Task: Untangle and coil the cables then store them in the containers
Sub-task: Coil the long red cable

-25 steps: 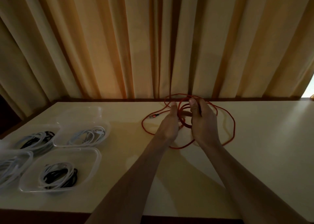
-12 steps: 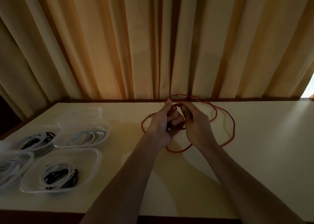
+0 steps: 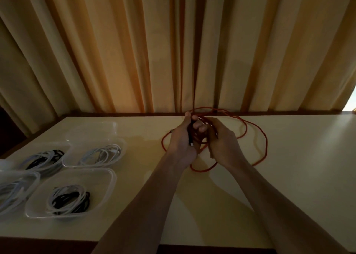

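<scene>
A long red cable (image 3: 264, 136) lies in wide loose loops near the far edge of the pale table (image 3: 289, 176). My left hand (image 3: 182, 138) grips a small bundle of its loops, thumb up, with a dark plug end sticking out below the fingers. Close beside it my right hand (image 3: 223, 144) curls its fingers round the same red strands. Several clear plastic containers (image 3: 107, 188) stand at the left, holding coiled white and black cables (image 3: 67, 199).
One more clear container (image 3: 92, 130) at the back left looks empty. Orange-tan curtains (image 3: 173, 51) hang right behind the table's far edge. The table's front edge runs along the bottom of the view.
My hands drew closer together, and the left hand turned palm-in and closed round the small red coil. The outer loops on the table shifted slightly.
</scene>
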Action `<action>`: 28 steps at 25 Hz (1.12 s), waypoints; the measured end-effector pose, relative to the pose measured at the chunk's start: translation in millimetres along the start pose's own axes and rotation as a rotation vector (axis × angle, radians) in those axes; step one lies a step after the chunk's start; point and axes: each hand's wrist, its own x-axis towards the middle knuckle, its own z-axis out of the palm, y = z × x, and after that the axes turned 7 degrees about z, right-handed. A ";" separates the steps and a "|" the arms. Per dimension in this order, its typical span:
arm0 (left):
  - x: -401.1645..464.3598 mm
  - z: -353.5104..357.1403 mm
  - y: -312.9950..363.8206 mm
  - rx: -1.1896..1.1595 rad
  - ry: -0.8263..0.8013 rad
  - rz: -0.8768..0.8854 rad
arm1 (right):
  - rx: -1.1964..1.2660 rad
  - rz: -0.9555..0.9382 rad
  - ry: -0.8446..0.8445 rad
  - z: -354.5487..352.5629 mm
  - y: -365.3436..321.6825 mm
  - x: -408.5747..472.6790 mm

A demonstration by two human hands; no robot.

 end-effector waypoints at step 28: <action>22.4 -19.2 -12.9 1.586 -0.166 0.350 | -0.282 0.049 -0.270 -34.8 -20.1 -10.0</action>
